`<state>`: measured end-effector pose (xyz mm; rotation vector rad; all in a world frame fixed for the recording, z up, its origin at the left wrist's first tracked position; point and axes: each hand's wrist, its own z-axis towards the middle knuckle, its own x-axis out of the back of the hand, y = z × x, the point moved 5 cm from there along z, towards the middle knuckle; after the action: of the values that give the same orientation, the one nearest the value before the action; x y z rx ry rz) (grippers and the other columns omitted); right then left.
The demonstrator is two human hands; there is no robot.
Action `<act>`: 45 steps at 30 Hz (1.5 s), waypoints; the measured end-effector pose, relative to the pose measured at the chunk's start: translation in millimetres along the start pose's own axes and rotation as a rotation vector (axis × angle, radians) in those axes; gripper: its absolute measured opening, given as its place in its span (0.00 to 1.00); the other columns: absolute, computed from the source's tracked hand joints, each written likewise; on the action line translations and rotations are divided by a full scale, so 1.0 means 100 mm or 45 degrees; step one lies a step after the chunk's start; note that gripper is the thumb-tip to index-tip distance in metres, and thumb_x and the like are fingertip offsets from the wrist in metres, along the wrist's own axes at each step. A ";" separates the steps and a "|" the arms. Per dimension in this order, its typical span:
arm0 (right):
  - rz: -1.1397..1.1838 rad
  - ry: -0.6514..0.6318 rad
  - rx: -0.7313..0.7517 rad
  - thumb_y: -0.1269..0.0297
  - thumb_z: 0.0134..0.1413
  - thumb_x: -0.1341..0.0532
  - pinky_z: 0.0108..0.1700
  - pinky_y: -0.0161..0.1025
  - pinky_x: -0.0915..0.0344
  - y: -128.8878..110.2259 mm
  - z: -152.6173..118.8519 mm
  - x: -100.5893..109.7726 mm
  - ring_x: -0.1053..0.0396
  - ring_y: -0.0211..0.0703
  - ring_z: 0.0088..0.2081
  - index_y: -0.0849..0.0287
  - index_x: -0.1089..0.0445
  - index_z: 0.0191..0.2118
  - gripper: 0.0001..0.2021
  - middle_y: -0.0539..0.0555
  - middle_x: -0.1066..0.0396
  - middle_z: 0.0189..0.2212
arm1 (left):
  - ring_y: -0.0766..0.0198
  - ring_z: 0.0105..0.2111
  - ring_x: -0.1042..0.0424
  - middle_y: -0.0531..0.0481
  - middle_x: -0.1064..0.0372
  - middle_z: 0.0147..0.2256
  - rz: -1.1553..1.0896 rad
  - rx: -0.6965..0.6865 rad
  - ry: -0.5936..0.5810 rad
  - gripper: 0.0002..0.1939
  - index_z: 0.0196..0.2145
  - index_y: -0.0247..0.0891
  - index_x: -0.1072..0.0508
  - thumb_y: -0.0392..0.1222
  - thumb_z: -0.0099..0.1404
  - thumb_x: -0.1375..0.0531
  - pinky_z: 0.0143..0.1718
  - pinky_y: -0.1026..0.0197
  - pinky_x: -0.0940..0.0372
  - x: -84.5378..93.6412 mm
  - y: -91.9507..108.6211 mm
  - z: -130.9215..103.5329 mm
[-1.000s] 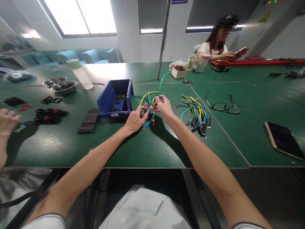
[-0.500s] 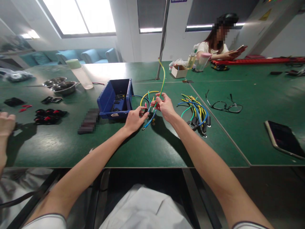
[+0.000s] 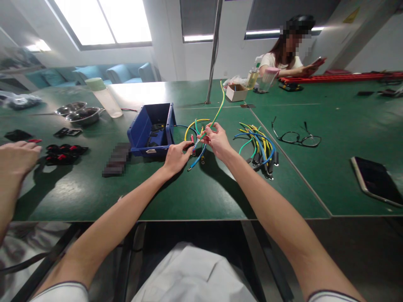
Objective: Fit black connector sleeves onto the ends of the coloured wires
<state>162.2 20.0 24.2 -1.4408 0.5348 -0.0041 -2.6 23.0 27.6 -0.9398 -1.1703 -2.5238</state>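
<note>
My right hand (image 3: 218,137) pinches a yellow-green wire (image 3: 221,98) whose long free end rises up and to the right. My left hand (image 3: 178,158) is closed at the wire's lower end, with a small black piece (image 3: 189,146) at its fingertips. Exactly how the wire and the piece meet is too small to tell. Under and between both hands lie loose wires, among them a blue wire (image 3: 195,162) and a yellow wire (image 3: 191,126). On the right rests a bundle of yellow, green and blue wires (image 3: 262,144), with black sleeves and metal lugs at their near ends.
A blue bin (image 3: 135,136) holding dark pieces stands left of my hands. Farther left are metal bowls (image 3: 83,116), a bottle (image 3: 107,98) and a co-worker's hand (image 3: 22,157). Glasses (image 3: 299,139) and a phone (image 3: 376,180) lie right. Across the table sits another person (image 3: 283,58).
The free end of the yellow-green wire has swung to the right and leans more. My hands stay nearly in place. The co-worker's hand at left has moved farther into view.
</note>
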 end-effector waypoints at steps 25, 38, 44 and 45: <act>0.033 -0.040 -0.027 0.62 0.57 0.38 0.30 0.31 0.30 -0.07 -0.09 -0.10 0.26 0.35 0.28 0.54 0.41 0.37 0.09 0.44 0.32 0.26 | 0.60 0.34 0.22 0.48 0.22 0.38 -0.040 0.024 -0.008 0.14 0.46 0.39 0.23 0.44 0.65 0.42 0.41 0.60 0.29 -0.03 -0.03 0.00; 0.057 -0.148 -0.046 0.62 0.55 0.37 0.30 0.32 0.28 -0.01 -0.09 -0.14 0.26 0.34 0.28 0.54 0.41 0.37 0.10 0.45 0.32 0.27 | 0.61 0.32 0.22 0.49 0.22 0.34 -0.051 0.035 0.016 0.14 0.46 0.38 0.23 0.44 0.64 0.41 0.41 0.61 0.29 -0.02 -0.02 0.00; 0.050 -0.158 -0.067 0.64 0.56 0.37 0.30 0.32 0.29 -0.02 -0.11 -0.16 0.27 0.33 0.27 0.54 0.41 0.37 0.09 0.44 0.33 0.26 | 0.61 0.31 0.22 0.50 0.22 0.33 -0.034 0.024 -0.003 0.15 0.48 0.39 0.24 0.45 0.65 0.41 0.40 0.61 0.30 -0.01 -0.01 0.00; 0.054 -0.162 -0.063 0.65 0.56 0.38 0.30 0.32 0.29 -0.02 -0.12 -0.16 0.27 0.33 0.27 0.54 0.41 0.37 0.09 0.44 0.33 0.26 | 0.61 0.32 0.22 0.50 0.22 0.34 -0.031 0.022 -0.004 0.15 0.48 0.39 0.24 0.45 0.65 0.41 0.40 0.61 0.30 -0.01 -0.01 0.00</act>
<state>144.8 13.8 31.4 -1.4670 0.4632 0.1347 -2.3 23.5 25.7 -0.9314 -1.2100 -2.5274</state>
